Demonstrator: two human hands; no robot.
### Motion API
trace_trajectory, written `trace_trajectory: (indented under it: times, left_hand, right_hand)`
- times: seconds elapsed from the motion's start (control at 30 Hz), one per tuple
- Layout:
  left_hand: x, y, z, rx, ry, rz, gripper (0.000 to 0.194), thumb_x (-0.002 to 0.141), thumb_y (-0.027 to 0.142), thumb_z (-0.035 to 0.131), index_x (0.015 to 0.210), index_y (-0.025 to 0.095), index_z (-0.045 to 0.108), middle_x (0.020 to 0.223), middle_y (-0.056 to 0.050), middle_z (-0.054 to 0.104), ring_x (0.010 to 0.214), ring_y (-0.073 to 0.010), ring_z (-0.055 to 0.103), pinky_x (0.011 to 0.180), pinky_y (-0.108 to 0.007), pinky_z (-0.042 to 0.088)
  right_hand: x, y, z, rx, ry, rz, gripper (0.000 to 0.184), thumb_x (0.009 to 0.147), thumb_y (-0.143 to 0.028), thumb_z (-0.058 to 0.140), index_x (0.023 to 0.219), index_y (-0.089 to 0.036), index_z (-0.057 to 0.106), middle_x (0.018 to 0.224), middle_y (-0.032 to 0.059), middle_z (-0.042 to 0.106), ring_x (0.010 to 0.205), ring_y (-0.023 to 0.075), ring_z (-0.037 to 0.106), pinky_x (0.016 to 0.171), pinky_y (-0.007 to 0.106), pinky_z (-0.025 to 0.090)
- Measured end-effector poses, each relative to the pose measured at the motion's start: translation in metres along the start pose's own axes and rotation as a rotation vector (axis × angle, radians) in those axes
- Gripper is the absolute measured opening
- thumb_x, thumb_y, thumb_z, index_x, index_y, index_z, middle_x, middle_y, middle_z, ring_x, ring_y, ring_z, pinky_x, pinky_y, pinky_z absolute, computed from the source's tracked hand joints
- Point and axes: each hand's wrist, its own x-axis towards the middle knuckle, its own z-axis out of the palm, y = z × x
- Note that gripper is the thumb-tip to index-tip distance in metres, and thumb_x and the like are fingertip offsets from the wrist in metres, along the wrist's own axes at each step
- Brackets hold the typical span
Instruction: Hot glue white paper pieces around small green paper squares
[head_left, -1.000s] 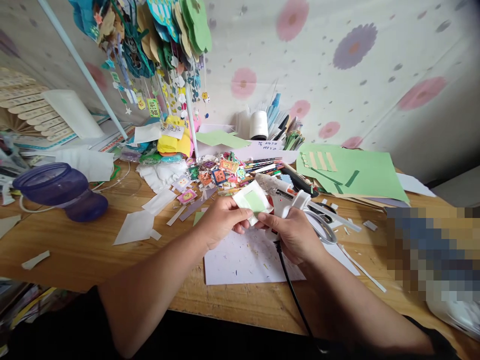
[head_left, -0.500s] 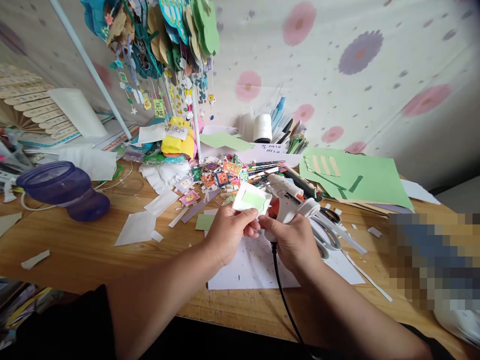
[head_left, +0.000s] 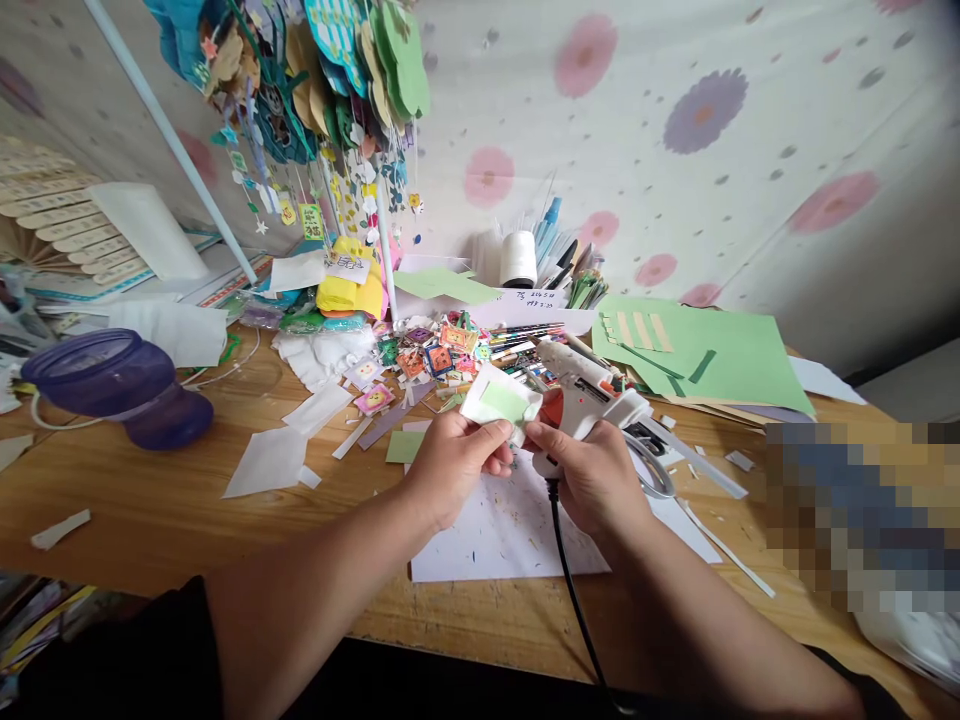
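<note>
Landmark = glue gun (head_left: 579, 378). Largest first.
- Desk (head_left: 300, 540): wood, carries everything listed.
- Green sheets (head_left: 739, 355): right of and beyond the gun, cream and dark green strips on top.
- Pale sheet (head_left: 480, 540): flat on the desk, below and left of the gun.
- Purple jar (head_left: 97, 370): far left of the gun, translucent, wide mouth tilted up. Can't read what's inside.
- My right hand (head_left: 606, 485): wrapped round the gun, off the desk. Black cord (head_left: 564, 545) drops from its grip.
- My left hand (head_left: 454, 470): just left of the gun, thumb and fingers pinching the white-and-green piece.
- Low paper wall (head_left: 566, 316): beyond the gun, handwriting on it. Behind it: white spool (head_left: 518, 260), pens and green strips (head_left: 587, 288). Can't tell if one container holds them all.
- Clear plastic bags (head_left: 307, 318): beyond and left of the gun, by a yellow bundle (head_left: 351, 290). Contents blurred.
- Small printed cards (head_left: 439, 358): loose heap left of the gun.
- White-and-green piece (head_left: 501, 400): just left of the gun, slightly tilted. Right thumb at its lower right corner; contact unclear.
</note>
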Motion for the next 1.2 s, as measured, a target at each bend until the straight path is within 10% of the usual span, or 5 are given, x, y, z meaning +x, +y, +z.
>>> trace_trajectory:
  times: [1.2]
  left_hand:
    - [0.006,0.003,-0.003,0.072,-0.103,-0.056,0.023,0.063,0.028,0.074,0.078,0.013,0.066,0.064,0.000,0.060,0.055,-0.0093,0.052,0.055,-0.025,0.046]
  right_hand:
    - [0.001,0.002,0.001,-0.002,0.108,-0.007,0.029,0.064,-0.027,0.079,0.085,-0.021,0.059,0.068,-0.0031,0.059,0.062,0.0139,0.055,0.062,0.030,0.044]
